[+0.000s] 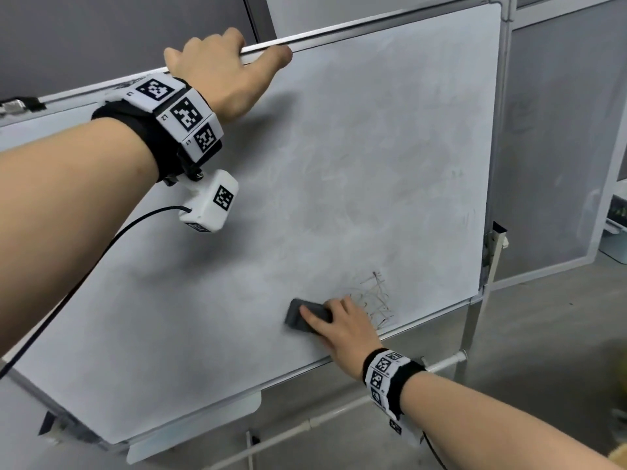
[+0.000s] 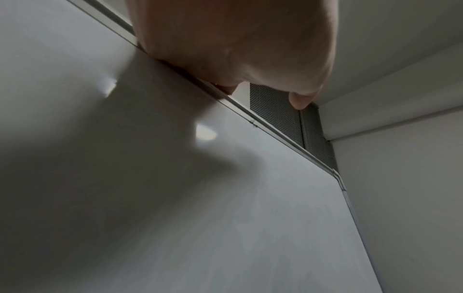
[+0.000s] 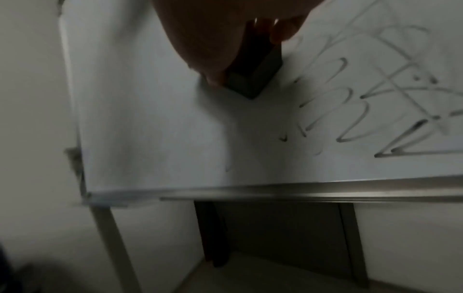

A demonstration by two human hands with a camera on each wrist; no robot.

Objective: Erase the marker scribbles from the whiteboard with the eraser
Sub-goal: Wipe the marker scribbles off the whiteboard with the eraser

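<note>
1. Gripping the dark grey rectangular eraser [image 1: 307,315], the right hand [image 1: 346,329] presses it flat to the white metal-framed whiteboard [image 1: 339,157], low down.
2. Thin dark marker scribbles [image 1: 375,296] lie just right of it.
3. Left hand [image 1: 217,72], fingers curled, clasps the top frame.

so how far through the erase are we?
Most of the whiteboard shows only grey smear, so that part looks wiped. In hand: right hand presses the eraser on the board while left hand grips the top edge. Left: the scribbles near the bottom edge, right of the eraser, partly faded.
</note>
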